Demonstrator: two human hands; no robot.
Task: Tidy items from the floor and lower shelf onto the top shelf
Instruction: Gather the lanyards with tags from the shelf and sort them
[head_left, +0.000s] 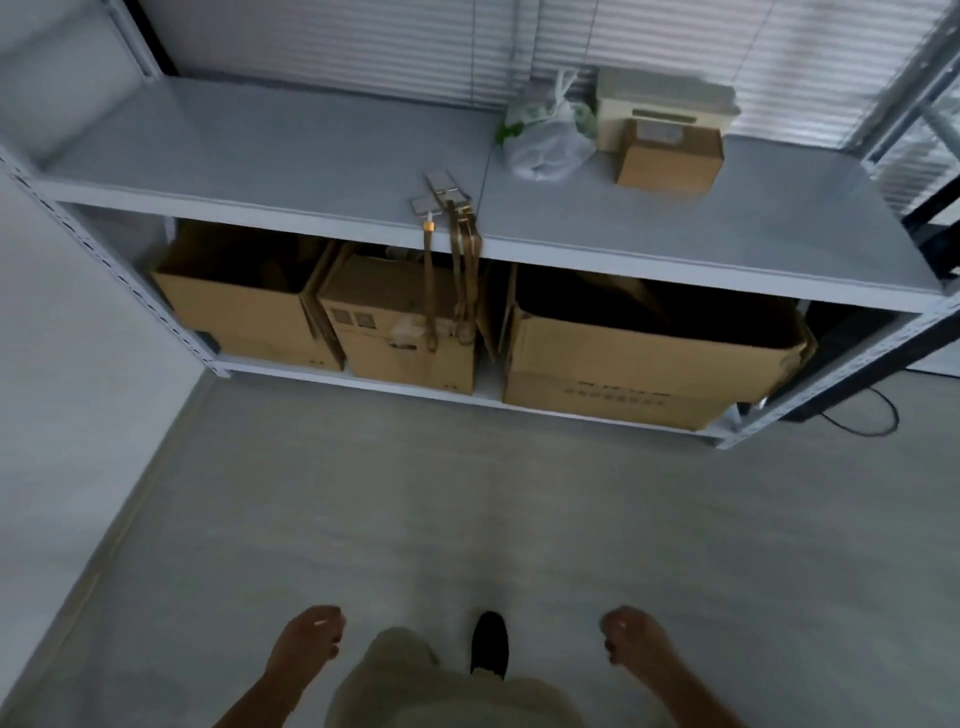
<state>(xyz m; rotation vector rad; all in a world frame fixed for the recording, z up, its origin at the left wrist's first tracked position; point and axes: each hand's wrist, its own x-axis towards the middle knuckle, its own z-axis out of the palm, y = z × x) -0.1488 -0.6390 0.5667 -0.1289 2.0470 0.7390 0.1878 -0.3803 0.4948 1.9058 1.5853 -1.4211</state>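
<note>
A grey metal rack stands ahead; its top shelf (260, 150) carries a white plastic bag (548, 140), a small cardboard box (670, 156) with a beige container (665, 101) behind it, and brown straps (454, 228) hanging over the front edge. On the lower shelf (415, 387) sit three cardboard boxes: left (244, 317), middle (405, 338), and a large open one on the right (634, 364). My left hand (306, 642) and right hand (631, 642) hang low near the frame's bottom, fingers curled, holding nothing, far from the rack.
Bare grey floor (467, 493) lies between me and the rack. A white wall (62, 338) runs along the left. A black cable (862, 415) lies on the floor at the right beside another rack's frame (914, 93). My leg and black shoe (489, 644) show below.
</note>
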